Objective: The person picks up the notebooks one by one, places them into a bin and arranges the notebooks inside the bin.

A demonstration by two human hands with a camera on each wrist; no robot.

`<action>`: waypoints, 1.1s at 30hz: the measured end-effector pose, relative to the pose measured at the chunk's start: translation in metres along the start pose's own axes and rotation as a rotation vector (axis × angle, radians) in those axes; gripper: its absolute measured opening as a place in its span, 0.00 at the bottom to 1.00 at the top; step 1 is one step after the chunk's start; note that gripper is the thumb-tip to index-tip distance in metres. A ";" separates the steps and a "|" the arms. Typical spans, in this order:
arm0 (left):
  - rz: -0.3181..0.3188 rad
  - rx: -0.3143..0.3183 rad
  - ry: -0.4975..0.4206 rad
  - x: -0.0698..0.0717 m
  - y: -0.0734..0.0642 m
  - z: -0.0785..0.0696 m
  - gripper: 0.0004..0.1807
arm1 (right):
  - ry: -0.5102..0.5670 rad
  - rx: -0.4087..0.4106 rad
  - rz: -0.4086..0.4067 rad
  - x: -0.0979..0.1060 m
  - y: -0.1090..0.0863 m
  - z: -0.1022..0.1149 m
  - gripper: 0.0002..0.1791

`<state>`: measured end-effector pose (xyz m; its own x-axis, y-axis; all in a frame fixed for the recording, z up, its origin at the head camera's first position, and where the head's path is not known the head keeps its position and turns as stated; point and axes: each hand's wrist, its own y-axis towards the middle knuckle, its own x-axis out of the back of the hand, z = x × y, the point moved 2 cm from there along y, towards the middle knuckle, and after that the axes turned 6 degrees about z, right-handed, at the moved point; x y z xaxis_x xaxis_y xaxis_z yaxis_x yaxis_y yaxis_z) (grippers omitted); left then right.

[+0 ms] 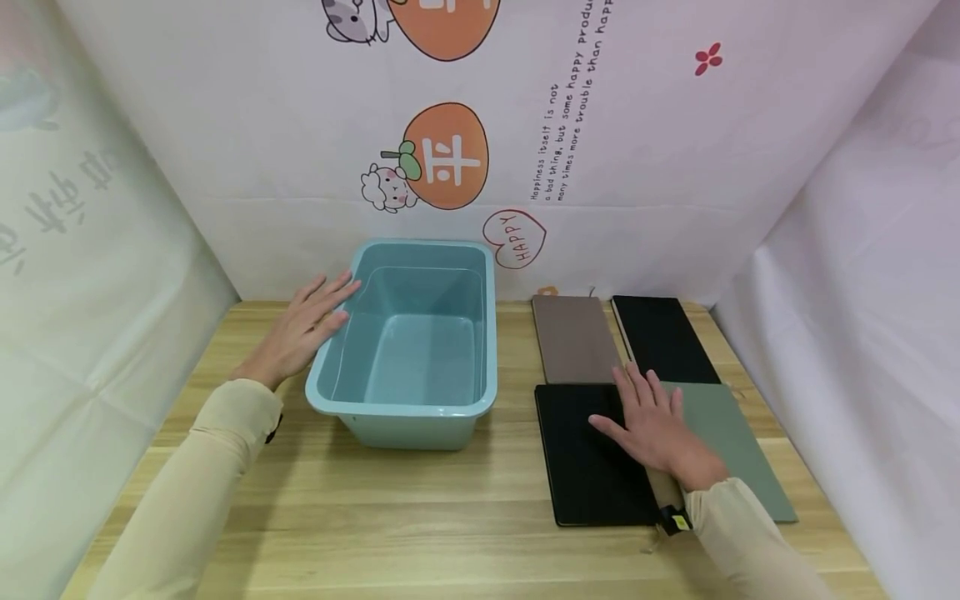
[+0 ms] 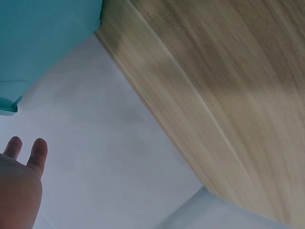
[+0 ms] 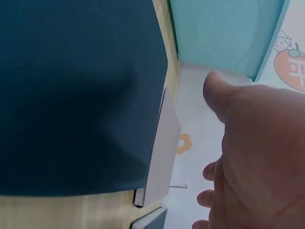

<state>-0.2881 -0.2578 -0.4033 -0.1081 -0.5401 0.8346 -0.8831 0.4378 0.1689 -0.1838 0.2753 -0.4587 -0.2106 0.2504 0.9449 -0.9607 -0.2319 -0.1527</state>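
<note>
My left hand (image 1: 302, 327) is straight-fingered at the basin (image 1: 408, 429) (light pressure should suffice). Right of the basin, my spread right hand (image 1: 660, 429) best meets the nearer black notebook (image 1: 585, 458) flat.

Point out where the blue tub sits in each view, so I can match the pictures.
Head: blue tub just left of centre, left hand at its left rim.
Left wrist: upper left corner, cut off by the frame.
Right wrist: top right, cut off by the top edge, above the right hand.
Shared landmark: the wooden tabletop, upper right in the left wrist view, bottom left in the right wrist view.
</note>
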 end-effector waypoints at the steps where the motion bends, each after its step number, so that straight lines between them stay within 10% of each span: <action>1: -0.002 0.003 -0.001 0.000 0.000 0.000 0.29 | 0.000 0.002 -0.007 -0.001 -0.001 0.000 0.55; 33: -0.024 -0.006 -0.063 -0.003 -0.002 0.000 0.29 | 0.075 -0.059 0.145 -0.034 -0.037 0.023 0.62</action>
<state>-0.2858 -0.2573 -0.4060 -0.1159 -0.5949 0.7954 -0.8829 0.4286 0.1919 -0.1366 0.2535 -0.4780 -0.3588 0.2880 0.8879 -0.9276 -0.2155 -0.3050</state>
